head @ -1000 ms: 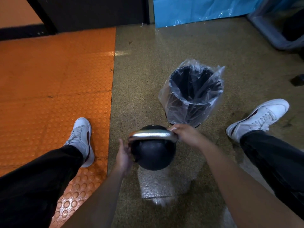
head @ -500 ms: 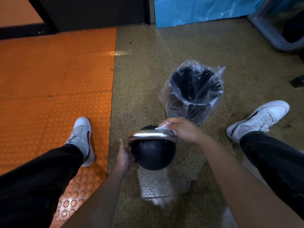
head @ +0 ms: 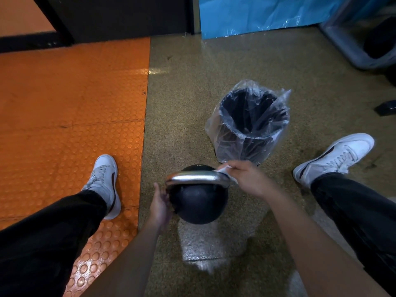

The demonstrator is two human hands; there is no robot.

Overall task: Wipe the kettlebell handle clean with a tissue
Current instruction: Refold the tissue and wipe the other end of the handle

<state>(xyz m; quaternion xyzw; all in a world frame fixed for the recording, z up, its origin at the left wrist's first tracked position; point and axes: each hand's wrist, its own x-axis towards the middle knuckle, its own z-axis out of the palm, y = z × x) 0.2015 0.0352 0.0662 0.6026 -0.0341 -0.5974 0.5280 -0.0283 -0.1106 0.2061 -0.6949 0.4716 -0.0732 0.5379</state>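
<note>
Nearest: left hand (head: 160, 205) flat against the left side of the kettlebell (head: 198, 202), fingers curled round the ball where the handle root meets it. Grip reads as a brace, not a lift. Kettlebell sits on the speckled floor (head: 192, 82) between the person's feet, on what looks like a clear plastic sheet (head: 212, 243).

Ball: black, dense, likely heavy and stable; should not roll if steadied low. Handle (head: 197, 177): bright metal bar, rigid, smooth, probably slick under paper.

Right hand (head: 248, 179) at the handle's right end, grip pinched on a white tissue (head: 224, 170), which lies on the corner of the bar. Tissue thin, soft, tears easily; best folded over the bar and drawn along it with moderate pressure.

Beyond: lined bin (head: 250, 125), open, just behind the kettlebell.
</note>
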